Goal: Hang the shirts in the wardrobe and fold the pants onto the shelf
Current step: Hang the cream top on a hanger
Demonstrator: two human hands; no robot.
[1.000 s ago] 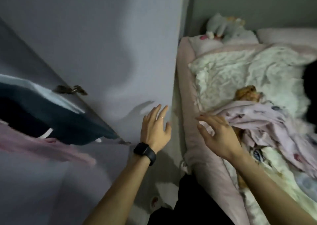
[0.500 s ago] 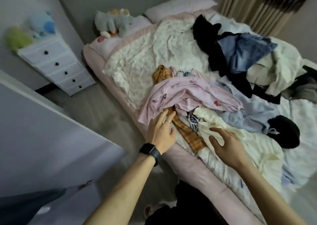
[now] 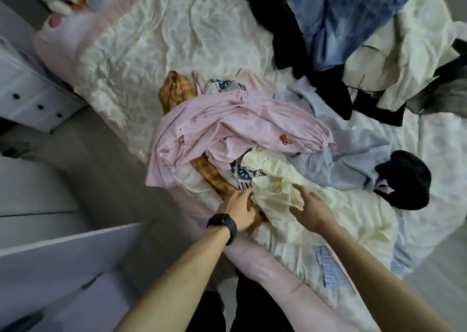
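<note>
hands flank the cream garment (image 3: 278, 180) lying between them, right hand (image 3: 312, 211) seemingly pinching its raised fold, left hand (image 3: 237, 210) tucked beside the plaid garment (image 3: 214, 177), grip hidden.

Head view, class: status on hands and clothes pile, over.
Left hand on plaid garment, right hand at cream garment, grips unclear. Pink shirt lies over plaid.

upper left: pale plush toy (image 3: 63, 3), pink paw, blurred | left edge: white drawer unit (image 3: 22, 91) — dark round knobs | top centre: crumpled white quilt (image 3: 156, 35) over pink bed (image 3: 267, 266) | lower left of the bed — grey floor (image 3: 101, 154)
</note>
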